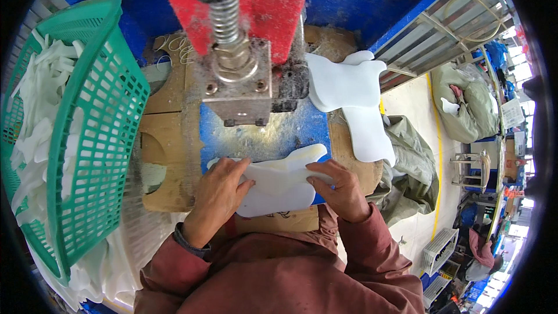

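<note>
In front of me, at the near edge of a blue plate [209,134], my left hand [221,195] and my right hand [340,189] grip opposite ends of a curved white sheet piece [279,177]. Its far edge lifts into a wavy outline. Both thumbs press on its near side, and the fingers bend over the ends. A rounded white part [276,202] shows beneath it; whether it is a separate piece I cannot tell. Just beyond the hands hangs a metal machine head [238,90] with a spring, mounted on a red arm [279,0]. Pale dust covers the plate's middle.
To the left stands a green slatted basket [104,122], heaped with white strips [40,134]. Shaped white pieces [349,84] overlap on the wooden table [165,139] at the right. Beyond its right edge, a grey-green sack [412,168] lies on the floor.
</note>
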The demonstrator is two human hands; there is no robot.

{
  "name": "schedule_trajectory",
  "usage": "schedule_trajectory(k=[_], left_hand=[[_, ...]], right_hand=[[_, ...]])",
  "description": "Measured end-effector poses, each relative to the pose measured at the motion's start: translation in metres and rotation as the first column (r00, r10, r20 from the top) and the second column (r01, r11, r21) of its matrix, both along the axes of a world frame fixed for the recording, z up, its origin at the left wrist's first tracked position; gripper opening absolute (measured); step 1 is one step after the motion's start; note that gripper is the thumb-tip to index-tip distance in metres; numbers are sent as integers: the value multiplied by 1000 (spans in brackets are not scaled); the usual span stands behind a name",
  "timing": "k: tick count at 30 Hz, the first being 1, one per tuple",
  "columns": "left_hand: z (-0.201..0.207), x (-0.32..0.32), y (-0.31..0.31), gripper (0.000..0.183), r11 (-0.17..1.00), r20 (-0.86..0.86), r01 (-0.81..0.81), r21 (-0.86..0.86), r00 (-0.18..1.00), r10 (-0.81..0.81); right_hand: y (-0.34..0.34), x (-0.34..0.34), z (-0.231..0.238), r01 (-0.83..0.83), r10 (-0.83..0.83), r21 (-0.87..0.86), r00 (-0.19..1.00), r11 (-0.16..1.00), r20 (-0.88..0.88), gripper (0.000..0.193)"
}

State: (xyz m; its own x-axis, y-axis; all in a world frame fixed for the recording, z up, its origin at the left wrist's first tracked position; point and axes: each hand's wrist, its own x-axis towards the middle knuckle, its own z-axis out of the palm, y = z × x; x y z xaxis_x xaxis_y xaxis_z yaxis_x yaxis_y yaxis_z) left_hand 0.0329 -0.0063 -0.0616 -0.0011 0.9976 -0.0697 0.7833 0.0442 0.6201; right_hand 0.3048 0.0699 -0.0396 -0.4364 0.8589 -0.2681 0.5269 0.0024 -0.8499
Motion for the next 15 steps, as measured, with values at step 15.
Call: schedule_trajectory(k=[15], left_hand=[[-18, 13, -4, 38, 991, -155, -63, 116, 985, 81]], right_hand=[[22, -19, -38, -6, -15, 461, 999, 887, 43, 17]])
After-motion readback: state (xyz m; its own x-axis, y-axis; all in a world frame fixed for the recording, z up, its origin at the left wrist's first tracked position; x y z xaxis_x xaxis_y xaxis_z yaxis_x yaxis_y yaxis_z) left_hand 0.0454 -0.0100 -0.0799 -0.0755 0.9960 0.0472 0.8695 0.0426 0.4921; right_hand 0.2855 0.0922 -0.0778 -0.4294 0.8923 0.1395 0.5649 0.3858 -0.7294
